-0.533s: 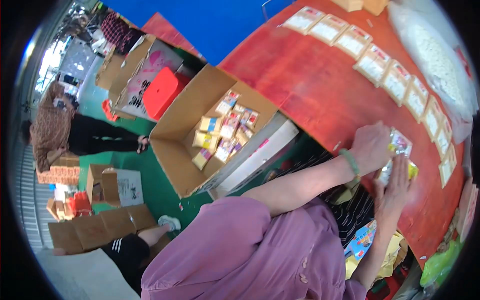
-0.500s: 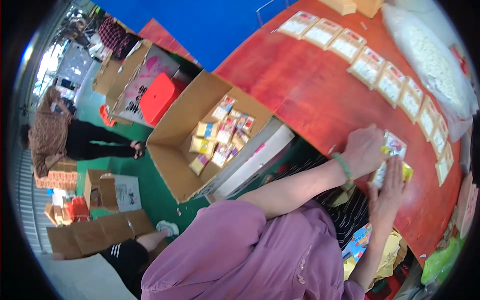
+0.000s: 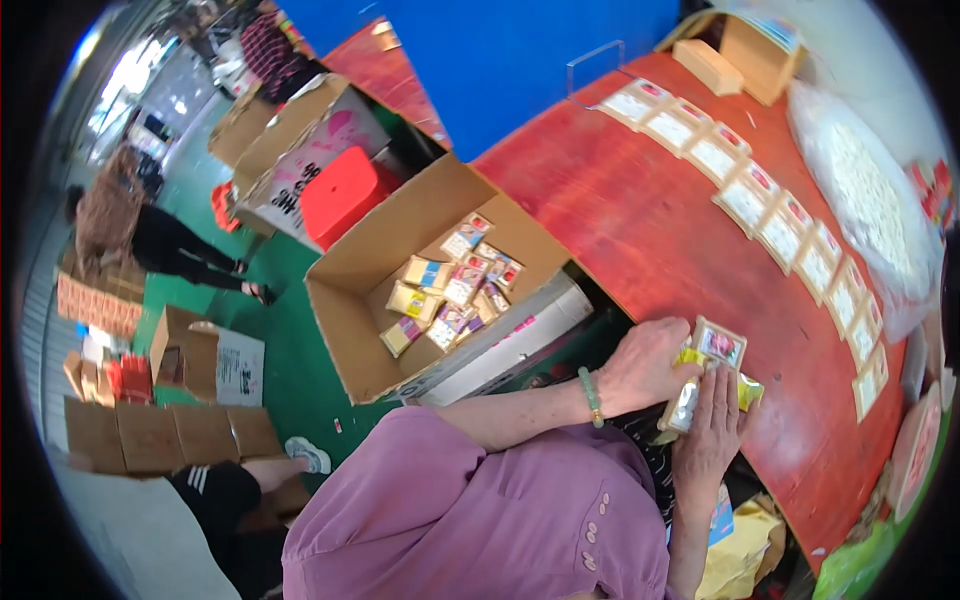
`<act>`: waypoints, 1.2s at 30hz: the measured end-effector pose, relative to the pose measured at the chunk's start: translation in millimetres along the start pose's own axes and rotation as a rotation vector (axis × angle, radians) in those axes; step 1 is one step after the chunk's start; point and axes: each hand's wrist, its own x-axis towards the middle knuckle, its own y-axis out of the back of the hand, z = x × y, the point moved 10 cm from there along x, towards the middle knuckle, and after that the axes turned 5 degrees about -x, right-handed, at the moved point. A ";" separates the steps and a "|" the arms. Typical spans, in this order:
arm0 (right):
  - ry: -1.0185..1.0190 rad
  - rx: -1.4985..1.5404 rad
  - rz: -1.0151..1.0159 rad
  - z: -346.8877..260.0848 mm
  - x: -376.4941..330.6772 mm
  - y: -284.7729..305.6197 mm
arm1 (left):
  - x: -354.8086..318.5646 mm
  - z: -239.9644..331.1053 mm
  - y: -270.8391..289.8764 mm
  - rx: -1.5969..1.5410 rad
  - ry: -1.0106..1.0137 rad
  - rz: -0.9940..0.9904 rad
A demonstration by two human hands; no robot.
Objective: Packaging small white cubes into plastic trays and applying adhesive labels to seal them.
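Note:
At the table's near edge, both hands are on a small flat tan package with a clear, shiny front. A yellow strip runs around its middle. My left hand, below a green bead bracelet, is closed in a pinch on the strip's left end. Stretched flat across the package and strip lie the fingers of my right hand. Similar packages, several with coloured bands, lie loose in a cardboard box to the left.
A curved row of pale, flat packages lines the red table. Beyond it lies a clear bag of white pieces. A blue panel stands at the back. On the left are a red stool, more cartons and other people.
The view has shifted, and my hands with the package now appear lower and farther left, nearer my body. My left hand has gone from above the package to pinching the yellow strip's left end.

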 end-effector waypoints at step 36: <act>-0.225 0.692 0.100 -18.8 26.8 19.7 | -27.2 -44.8 49.9 -0.702 0.140 0.173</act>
